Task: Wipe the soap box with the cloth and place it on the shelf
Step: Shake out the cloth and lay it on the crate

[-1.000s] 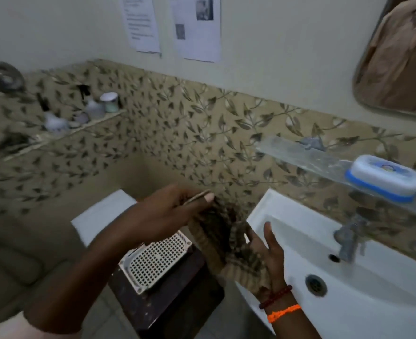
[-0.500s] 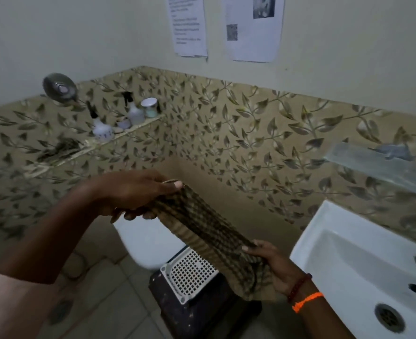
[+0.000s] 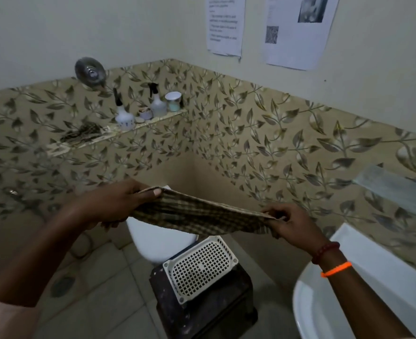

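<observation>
A brown checked cloth (image 3: pixel 199 216) hangs stretched between my two hands, in front of me over the toilet. My left hand (image 3: pixel 114 204) pinches its left end between thumb and fingers. My right hand (image 3: pixel 290 223) grips its right end. The glass shelf (image 3: pixel 392 187) over the sink shows at the right edge. The soap box is out of view.
A white sink (image 3: pixel 363 270) is at the lower right. A white perforated tray (image 3: pixel 199 267) lies on a dark stool (image 3: pixel 202 311) by the toilet (image 3: pixel 158 243). A wall ledge (image 3: pixel 128 130) at the left holds spray bottles, a cup and another checked cloth.
My hands moved apart and pulled the cloth out flat between them. The view swung left, so the soap box on the glass shelf left the frame.
</observation>
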